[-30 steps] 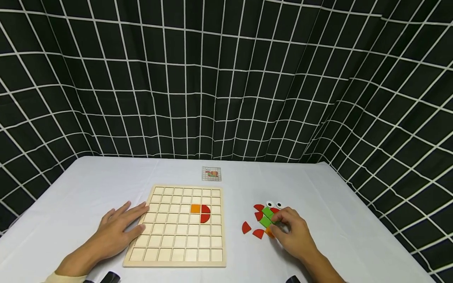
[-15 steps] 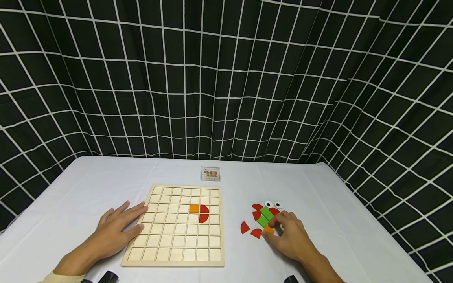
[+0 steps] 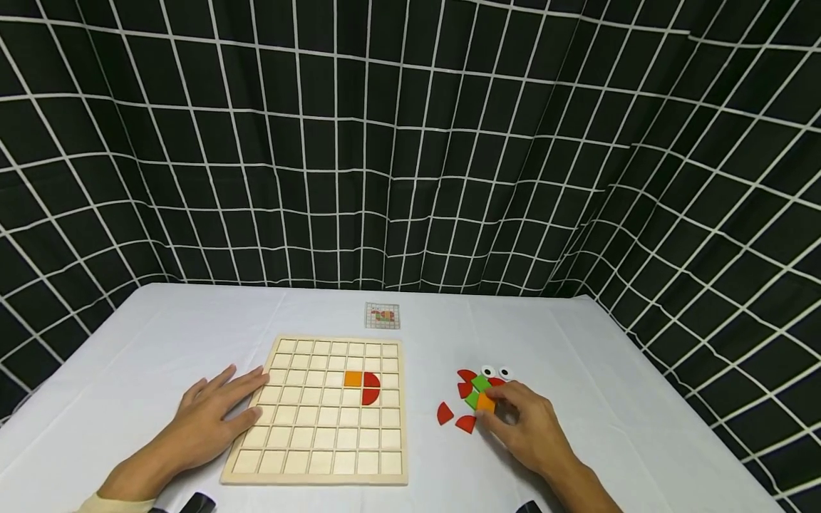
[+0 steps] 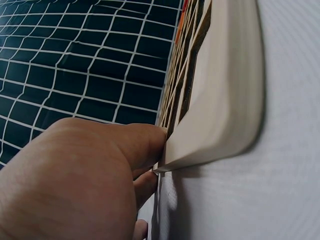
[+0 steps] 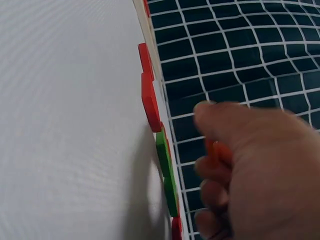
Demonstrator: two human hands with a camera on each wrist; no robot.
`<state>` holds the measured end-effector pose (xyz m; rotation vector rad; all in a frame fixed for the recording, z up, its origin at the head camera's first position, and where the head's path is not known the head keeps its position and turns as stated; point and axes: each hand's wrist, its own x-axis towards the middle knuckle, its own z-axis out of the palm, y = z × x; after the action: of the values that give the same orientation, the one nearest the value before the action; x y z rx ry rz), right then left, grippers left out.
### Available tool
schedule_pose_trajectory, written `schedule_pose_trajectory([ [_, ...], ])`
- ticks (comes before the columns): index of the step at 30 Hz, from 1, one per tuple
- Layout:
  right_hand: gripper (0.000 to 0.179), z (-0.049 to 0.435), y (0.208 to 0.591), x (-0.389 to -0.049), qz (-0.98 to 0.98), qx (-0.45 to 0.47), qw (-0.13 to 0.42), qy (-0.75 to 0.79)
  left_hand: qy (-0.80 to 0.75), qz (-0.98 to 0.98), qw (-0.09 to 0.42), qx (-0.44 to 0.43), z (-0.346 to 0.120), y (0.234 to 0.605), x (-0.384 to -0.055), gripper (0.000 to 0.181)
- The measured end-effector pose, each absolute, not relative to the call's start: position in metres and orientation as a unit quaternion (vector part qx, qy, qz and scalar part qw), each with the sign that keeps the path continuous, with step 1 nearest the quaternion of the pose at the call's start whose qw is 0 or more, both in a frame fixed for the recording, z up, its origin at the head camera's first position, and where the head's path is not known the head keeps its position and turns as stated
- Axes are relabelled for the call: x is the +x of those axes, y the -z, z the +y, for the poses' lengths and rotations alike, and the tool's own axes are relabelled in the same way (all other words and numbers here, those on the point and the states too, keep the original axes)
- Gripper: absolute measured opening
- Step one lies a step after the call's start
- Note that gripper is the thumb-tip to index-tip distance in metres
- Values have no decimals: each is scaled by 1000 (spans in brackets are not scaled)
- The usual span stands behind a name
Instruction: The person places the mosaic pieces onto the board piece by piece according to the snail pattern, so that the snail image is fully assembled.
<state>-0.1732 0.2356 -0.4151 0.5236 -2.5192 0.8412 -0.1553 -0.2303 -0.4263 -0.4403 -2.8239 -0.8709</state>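
My right hand (image 3: 529,424) pinches an orange square tile (image 3: 485,403) between thumb and fingers, over the loose pieces on the right. In the right wrist view the orange tile (image 5: 218,152) is raised off the cloth, partly hidden by the thumb. Beneath it lie green tiles (image 3: 481,382) and red quarter-circle pieces (image 3: 465,425). My left hand (image 3: 208,417) lies with fingers spread at the left edge of a wooden grid board (image 3: 317,478); its thumb touches the rim in the left wrist view. Set in the board are an orange square (image 3: 353,378) and two red quarter-circles (image 3: 371,388).
Two white eye pieces (image 3: 497,372) lie behind the green tiles. A small picture card (image 3: 382,315) with a coloured grid pattern sits beyond the board. White cloth covers the table (image 3: 192,320), and a black curtain (image 3: 321,178) with white grid lines surrounds it.
My right hand has picked the orange square up from the table beside the green tiles and lifted it slightly. The left hand stays at the board's edge.
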Motion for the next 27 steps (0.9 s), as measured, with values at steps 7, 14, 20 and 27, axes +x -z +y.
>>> schedule_pose_trajectory([
  [7, 31, 229, 410, -173, -871, 252, 253, -338, 291, -942, 81, -146, -228, 427, -153, 49],
  [14, 37, 213, 395, -173, -838, 303, 287, -352, 286, -943, 86, -148, -228, 425, -154, 47],
  [20, 31, 189, 384, -174, -837, 292, 284, -365, 285, -944, 85, -146, -229, 424, -154, 46],
  [27, 28, 156, 374, -178, -825, 314, 288, -371, 286, -942, 92, -150, -229, 429, -154, 46],
])
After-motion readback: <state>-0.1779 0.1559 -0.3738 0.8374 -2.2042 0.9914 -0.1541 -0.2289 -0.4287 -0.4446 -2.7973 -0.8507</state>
